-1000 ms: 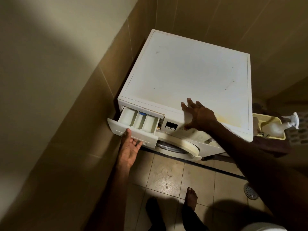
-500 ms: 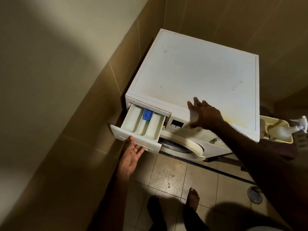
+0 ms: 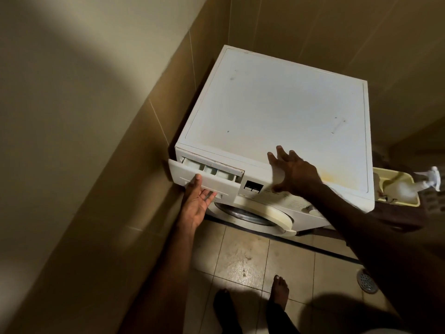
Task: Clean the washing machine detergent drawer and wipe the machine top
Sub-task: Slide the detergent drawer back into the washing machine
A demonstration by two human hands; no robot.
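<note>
Since half a second ago the detergent drawer (image 3: 207, 177) is sliding back toward the washing machine (image 3: 277, 131); its blue insert is now out of sight, and only a narrow strip of the three compartments is showing under the front edge.

From the head camera, the left hand (image 3: 196, 203) is lying palm up beneath the drawer's front panel, fingers reaching under the lower lip and thumb resting on the face. That looks like an open, supporting hold rather than a clamped grip, probably to guide the drawer along its slot. The right hand (image 3: 295, 172) is spreading its fingers flat over the front edge of the machine top, holding nothing, most likely steadying the cabinet against the drawer's movement.

Smudges and a yellowish stain near the right hand are marking the top, not yet wiped. A spray bottle (image 3: 414, 183) is lying in a tray (image 3: 397, 201) just beside the machine's right side.
</note>
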